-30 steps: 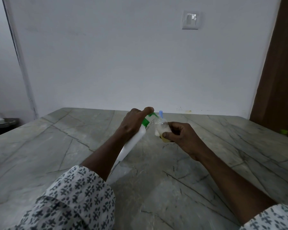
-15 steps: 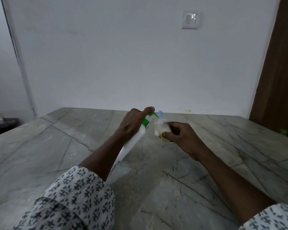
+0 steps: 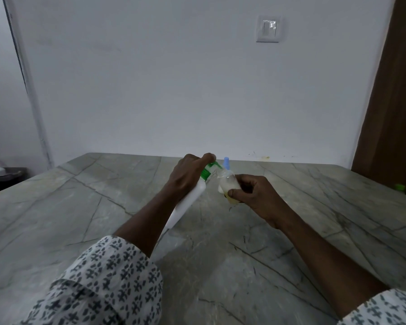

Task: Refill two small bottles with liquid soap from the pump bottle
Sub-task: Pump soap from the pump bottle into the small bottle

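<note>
My left hand (image 3: pixel 189 177) grips a white pump bottle (image 3: pixel 188 204) with a green pump top (image 3: pixel 209 171), tilted so its nozzle points right. A finger lies on top of the pump. My right hand (image 3: pixel 256 195) pinches a small clear bottle (image 3: pixel 227 186) that holds pale yellowish liquid, its mouth against the pump nozzle. Something light blue (image 3: pixel 226 162) stands just behind the small bottle; I cannot tell whether it is a second bottle or a cap.
Both hands hover over a grey-green marble table (image 3: pixel 80 207) that reaches the white wall. A brown door (image 3: pixel 394 113) stands at the right, with a small green object (image 3: pixel 400 186) at the table's right edge. A dark side table (image 3: pixel 5 177) with a small white bottle sits far left.
</note>
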Demonstrator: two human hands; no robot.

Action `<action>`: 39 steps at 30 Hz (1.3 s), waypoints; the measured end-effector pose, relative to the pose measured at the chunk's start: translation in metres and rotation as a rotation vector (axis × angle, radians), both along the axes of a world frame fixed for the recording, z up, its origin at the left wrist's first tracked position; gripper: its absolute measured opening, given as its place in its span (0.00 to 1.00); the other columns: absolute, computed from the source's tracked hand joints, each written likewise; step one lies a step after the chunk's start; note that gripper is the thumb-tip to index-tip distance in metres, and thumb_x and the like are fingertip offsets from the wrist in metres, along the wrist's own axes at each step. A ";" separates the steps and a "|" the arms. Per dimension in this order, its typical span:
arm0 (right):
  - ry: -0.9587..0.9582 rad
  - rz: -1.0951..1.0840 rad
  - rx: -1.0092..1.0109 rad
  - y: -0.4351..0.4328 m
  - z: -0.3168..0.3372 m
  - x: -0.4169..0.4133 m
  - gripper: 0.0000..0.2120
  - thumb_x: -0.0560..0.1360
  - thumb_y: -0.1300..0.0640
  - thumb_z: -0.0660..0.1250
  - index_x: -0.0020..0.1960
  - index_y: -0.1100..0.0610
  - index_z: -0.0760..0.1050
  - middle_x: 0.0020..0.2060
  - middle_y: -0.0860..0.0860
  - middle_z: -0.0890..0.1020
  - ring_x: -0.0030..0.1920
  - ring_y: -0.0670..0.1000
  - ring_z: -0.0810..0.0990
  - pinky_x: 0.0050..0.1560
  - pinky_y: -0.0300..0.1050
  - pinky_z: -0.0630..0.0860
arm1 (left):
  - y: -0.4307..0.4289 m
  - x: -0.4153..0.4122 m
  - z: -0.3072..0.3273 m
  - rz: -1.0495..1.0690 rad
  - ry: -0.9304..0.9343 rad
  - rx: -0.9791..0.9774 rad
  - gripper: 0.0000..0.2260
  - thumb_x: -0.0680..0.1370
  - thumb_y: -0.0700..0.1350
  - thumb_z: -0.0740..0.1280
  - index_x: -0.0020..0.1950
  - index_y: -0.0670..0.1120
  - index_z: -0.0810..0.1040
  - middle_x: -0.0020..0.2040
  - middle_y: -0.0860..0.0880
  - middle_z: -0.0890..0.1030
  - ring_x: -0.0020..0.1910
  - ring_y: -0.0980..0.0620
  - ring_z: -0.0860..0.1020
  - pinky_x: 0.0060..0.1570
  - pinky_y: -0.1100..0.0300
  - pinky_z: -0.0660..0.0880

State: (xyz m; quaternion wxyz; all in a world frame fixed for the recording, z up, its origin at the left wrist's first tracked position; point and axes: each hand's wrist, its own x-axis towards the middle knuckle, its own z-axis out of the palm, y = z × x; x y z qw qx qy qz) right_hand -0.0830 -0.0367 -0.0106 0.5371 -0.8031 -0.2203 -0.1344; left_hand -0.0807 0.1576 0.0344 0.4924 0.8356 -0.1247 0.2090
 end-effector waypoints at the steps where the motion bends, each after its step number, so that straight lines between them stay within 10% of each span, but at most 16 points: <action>1: 0.004 -0.003 0.013 -0.001 0.000 0.000 0.19 0.72 0.59 0.73 0.62 0.56 0.79 0.52 0.51 0.85 0.51 0.50 0.84 0.57 0.53 0.80 | 0.000 0.000 0.000 0.008 0.008 -0.015 0.32 0.67 0.69 0.58 0.40 0.40 0.82 0.41 0.33 0.82 0.44 0.31 0.79 0.53 0.37 0.75; 6: 0.006 0.002 0.032 -0.001 0.000 0.002 0.18 0.72 0.60 0.73 0.62 0.56 0.79 0.52 0.52 0.85 0.52 0.51 0.84 0.56 0.55 0.81 | 0.000 0.002 0.001 0.032 0.051 -0.009 0.36 0.67 0.71 0.60 0.38 0.36 0.81 0.41 0.31 0.81 0.36 0.41 0.76 0.53 0.38 0.75; 10: 0.011 0.004 0.026 -0.001 0.000 0.002 0.18 0.72 0.60 0.73 0.61 0.55 0.79 0.52 0.50 0.85 0.51 0.50 0.84 0.56 0.54 0.81 | -0.002 -0.003 0.003 0.005 0.017 0.039 0.19 0.73 0.64 0.57 0.37 0.54 0.82 0.44 0.33 0.82 0.44 0.34 0.80 0.54 0.36 0.76; 18: 0.001 0.006 -0.025 0.000 -0.002 0.002 0.17 0.72 0.59 0.73 0.61 0.54 0.79 0.51 0.49 0.85 0.51 0.49 0.84 0.56 0.54 0.80 | -0.001 -0.003 0.003 0.023 0.002 0.045 0.24 0.71 0.60 0.56 0.44 0.41 0.80 0.43 0.33 0.81 0.44 0.34 0.77 0.52 0.40 0.74; 22: 0.016 0.008 0.037 0.000 -0.001 0.002 0.17 0.72 0.60 0.73 0.61 0.56 0.79 0.53 0.51 0.84 0.52 0.50 0.84 0.56 0.54 0.81 | -0.001 -0.003 0.001 0.016 0.010 0.045 0.19 0.74 0.65 0.58 0.32 0.60 0.82 0.43 0.34 0.82 0.45 0.33 0.80 0.54 0.39 0.75; 26: 0.015 0.012 0.049 -0.001 -0.001 0.002 0.17 0.72 0.60 0.73 0.61 0.56 0.79 0.52 0.52 0.85 0.51 0.51 0.84 0.55 0.55 0.81 | -0.002 -0.002 0.003 0.050 0.061 -0.009 0.33 0.66 0.73 0.59 0.37 0.43 0.84 0.43 0.33 0.82 0.45 0.32 0.80 0.54 0.38 0.75; 31: 0.018 0.012 0.043 -0.001 -0.001 0.002 0.18 0.72 0.60 0.73 0.62 0.56 0.79 0.52 0.51 0.85 0.52 0.51 0.84 0.56 0.54 0.81 | -0.002 -0.003 0.003 0.005 0.016 0.010 0.16 0.72 0.64 0.58 0.32 0.62 0.81 0.42 0.34 0.82 0.45 0.32 0.80 0.54 0.36 0.76; 39: 0.003 0.011 -0.010 0.002 -0.002 0.001 0.19 0.72 0.59 0.74 0.62 0.56 0.78 0.52 0.50 0.84 0.51 0.48 0.84 0.57 0.51 0.81 | -0.001 -0.001 0.000 0.010 -0.020 0.001 0.27 0.67 0.65 0.55 0.40 0.44 0.80 0.40 0.36 0.82 0.44 0.33 0.79 0.52 0.36 0.75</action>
